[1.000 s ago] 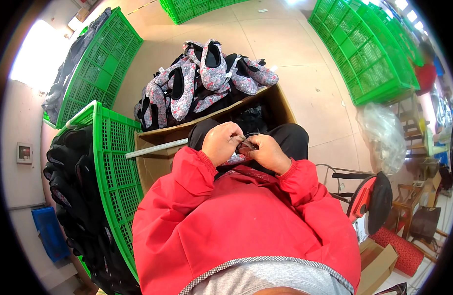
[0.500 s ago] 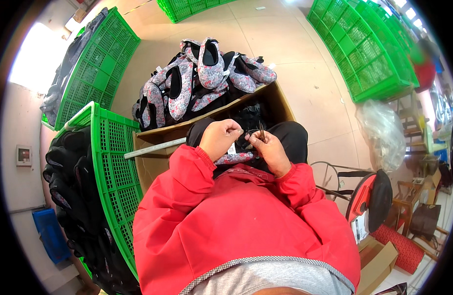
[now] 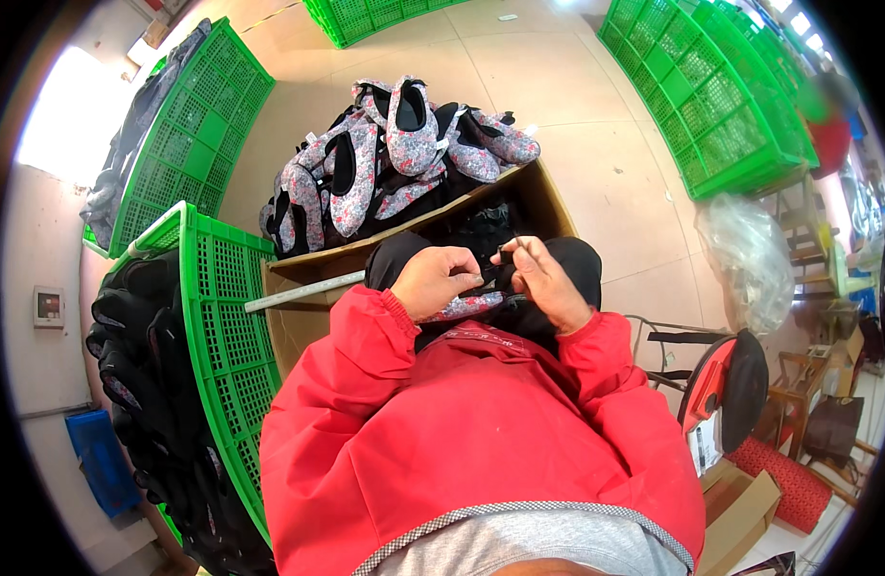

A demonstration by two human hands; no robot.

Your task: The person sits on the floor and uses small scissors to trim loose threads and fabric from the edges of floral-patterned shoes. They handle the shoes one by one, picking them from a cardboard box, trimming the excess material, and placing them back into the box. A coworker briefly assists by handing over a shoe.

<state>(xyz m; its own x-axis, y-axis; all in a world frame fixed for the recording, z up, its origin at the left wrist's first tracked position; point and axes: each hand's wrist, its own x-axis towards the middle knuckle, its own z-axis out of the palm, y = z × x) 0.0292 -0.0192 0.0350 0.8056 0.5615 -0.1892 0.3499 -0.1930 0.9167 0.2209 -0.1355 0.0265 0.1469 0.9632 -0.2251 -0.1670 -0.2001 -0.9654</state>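
Note:
My left hand is closed in a pinch above my lap. Whatever its fingertips hold is too small to make out. Across from it, my right hand curls its fingers round a small dark pointed tool, mostly hidden by the fingers. On my lap, just below the hands, lies a grey and red floral slip-on shoe, partly covered by the left hand. A gap separates the two hands. Beyond my knees an open cardboard box holds black material in shadow.
Several floral shoes are heaped behind the box. A green crate of black shoes stands at my left, with a pale bar between it and my knee. Further green crates stand around. A round-topped stool is at my right.
My right hand has moved right and turned, with the tool less exposed. My left hand has shifted slightly downward, still pinched. The shoe stays on my lap.

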